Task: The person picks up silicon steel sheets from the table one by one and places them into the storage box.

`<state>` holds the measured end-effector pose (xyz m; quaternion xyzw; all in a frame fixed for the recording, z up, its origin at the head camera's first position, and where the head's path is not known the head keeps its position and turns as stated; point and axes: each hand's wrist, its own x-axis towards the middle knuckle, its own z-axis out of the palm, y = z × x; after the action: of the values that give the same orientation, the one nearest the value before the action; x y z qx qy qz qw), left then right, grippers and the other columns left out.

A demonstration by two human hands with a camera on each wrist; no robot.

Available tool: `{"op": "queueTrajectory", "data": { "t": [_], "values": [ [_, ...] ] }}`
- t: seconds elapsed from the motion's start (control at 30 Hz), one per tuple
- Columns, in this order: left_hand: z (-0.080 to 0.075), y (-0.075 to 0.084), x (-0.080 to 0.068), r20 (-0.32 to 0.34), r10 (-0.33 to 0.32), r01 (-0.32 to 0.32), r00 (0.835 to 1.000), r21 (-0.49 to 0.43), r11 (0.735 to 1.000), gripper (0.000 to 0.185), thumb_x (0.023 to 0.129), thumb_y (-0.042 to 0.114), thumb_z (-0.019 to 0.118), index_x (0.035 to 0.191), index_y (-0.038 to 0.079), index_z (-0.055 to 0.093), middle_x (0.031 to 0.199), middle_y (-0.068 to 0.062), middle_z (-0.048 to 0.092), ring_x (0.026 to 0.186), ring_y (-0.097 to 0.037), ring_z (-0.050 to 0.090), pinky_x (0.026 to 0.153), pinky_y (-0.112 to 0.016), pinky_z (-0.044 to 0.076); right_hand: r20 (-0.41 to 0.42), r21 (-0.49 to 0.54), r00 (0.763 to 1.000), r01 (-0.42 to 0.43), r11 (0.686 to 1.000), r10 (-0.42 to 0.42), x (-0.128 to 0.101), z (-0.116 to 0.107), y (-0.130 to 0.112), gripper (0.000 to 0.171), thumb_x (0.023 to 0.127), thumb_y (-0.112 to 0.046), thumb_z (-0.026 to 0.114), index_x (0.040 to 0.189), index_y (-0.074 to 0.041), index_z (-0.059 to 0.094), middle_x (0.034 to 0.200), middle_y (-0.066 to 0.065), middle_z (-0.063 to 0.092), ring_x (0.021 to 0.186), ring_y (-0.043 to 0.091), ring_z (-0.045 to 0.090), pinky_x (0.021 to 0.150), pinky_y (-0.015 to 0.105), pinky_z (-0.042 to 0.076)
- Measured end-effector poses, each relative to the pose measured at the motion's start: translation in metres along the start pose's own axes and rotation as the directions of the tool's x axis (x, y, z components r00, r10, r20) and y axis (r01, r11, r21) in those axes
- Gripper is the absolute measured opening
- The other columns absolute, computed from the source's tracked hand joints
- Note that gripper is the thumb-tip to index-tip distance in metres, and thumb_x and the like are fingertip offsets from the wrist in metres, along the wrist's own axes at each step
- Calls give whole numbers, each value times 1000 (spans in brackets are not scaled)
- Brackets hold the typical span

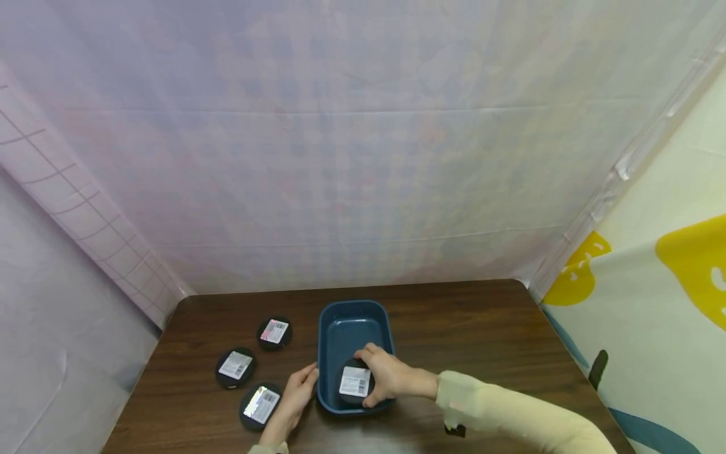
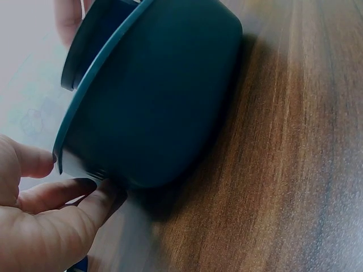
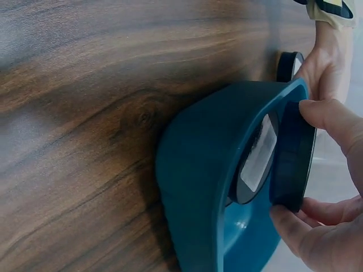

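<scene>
My right hand (image 1: 384,376) grips a flat round black case (image 1: 355,382) by its edges, thumb on one side and fingers on the other. The case has a white barcode label and is at the near end of a deep blue rectangular tub (image 1: 353,307). In the right wrist view, another labelled black case (image 3: 258,158) lies inside the tub, beneath the held one. My left hand (image 1: 297,395) pinches the tub's left rim, thumb above and fingers below, as the left wrist view shows. What the left fingertips touch underneath is partly hidden.
On the brown wooden table (image 1: 454,334), left of the tub, lie three more round black cases: a far one (image 1: 275,332), a middle one (image 1: 235,367) and a near one (image 1: 260,405) beside my left wrist. A pale sheet (image 1: 351,189) hangs behind the table.
</scene>
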<state>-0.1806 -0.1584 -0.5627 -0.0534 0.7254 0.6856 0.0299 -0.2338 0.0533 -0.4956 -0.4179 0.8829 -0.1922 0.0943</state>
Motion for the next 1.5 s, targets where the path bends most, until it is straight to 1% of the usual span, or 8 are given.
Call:
{"op": "queueTrajectory", "data": {
  "t": [0.13, 0.37, 0.5, 0.6, 0.83, 1.0, 1.23, 1.5],
  "values": [
    [0, 1, 0, -5, 1, -1, 1000, 8, 1000, 40, 99, 2, 36, 128, -25, 35, 131, -39, 39, 125, -49, 35, 103, -55, 32, 0, -6, 1000, 10, 1000, -10, 0, 4, 2, 80, 53, -25, 90, 119, 1, 54, 104, 8, 54, 91, 12, 52, 79, 21, 49],
    [0, 1, 0, -13, -2, 2, 1000, 17, 1000, 40, 98, 2, 37, 128, -25, 35, 132, -39, 39, 126, -49, 34, 104, -55, 31, -5, -29, 1000, 9, 1000, -9, 0, 9, 5, 80, 52, -25, 91, 119, 0, 55, 103, 6, 54, 91, 12, 53, 79, 21, 49],
    [0, 1, 1, -11, -13, 13, 1000, 18, 1000, 40, 99, 3, 36, 128, -25, 34, 132, -39, 38, 126, -49, 33, 103, -55, 31, -28, -27, 998, 53, 998, -54, -1, 10, 7, 78, 53, -24, 89, 117, 4, 54, 101, 9, 54, 89, 13, 53, 77, 22, 50],
    [0, 1, 1, -7, -18, 18, 1000, 20, 1000, 40, 99, 3, 36, 129, -25, 34, 133, -39, 37, 126, -49, 33, 103, -55, 31, -27, -9, 998, 65, 998, -65, -2, 9, 7, 78, 55, -24, 89, 118, 5, 53, 102, 11, 54, 89, 13, 53, 78, 22, 50],
    [0, 1, 1, -7, -17, 17, 1000, 23, 1000, 41, 99, 3, 36, 129, -25, 34, 133, -39, 37, 126, -49, 31, 104, -56, 30, 16, 9, 1000, -5, 1000, 5, 0, 12, 9, 80, 56, -26, 89, 121, 3, 53, 106, 8, 55, 93, 13, 54, 82, 22, 49],
    [1, 1, 1, -15, -18, 18, 1000, 20, 1000, 40, 98, 3, 37, 128, -24, 35, 133, -38, 38, 126, -49, 32, 104, -55, 30, 34, 15, 999, -35, 999, 35, 0, 12, 10, 81, 56, -28, 90, 122, 2, 53, 108, 8, 55, 93, 14, 54, 83, 22, 49],
    [2, 0, 1, -17, -23, 23, 1000, 18, 1000, 40, 98, 2, 37, 129, -24, 36, 133, -38, 39, 126, -48, 33, 104, -55, 31, 42, 38, 999, -35, 999, 33, -1, 12, 11, 81, 58, -27, 89, 123, 3, 52, 108, 9, 55, 94, 14, 55, 82, 22, 49],
    [1, 2, 0, -13, -18, 19, 1000, 23, 1000, 41, 99, 4, 36, 128, -24, 35, 133, -38, 38, 126, -49, 33, 103, -55, 32, 37, 36, 999, -27, 999, 26, -2, 12, 11, 82, 58, -27, 89, 124, 4, 52, 108, 9, 54, 94, 14, 55, 82, 21, 49]
  ]
}}
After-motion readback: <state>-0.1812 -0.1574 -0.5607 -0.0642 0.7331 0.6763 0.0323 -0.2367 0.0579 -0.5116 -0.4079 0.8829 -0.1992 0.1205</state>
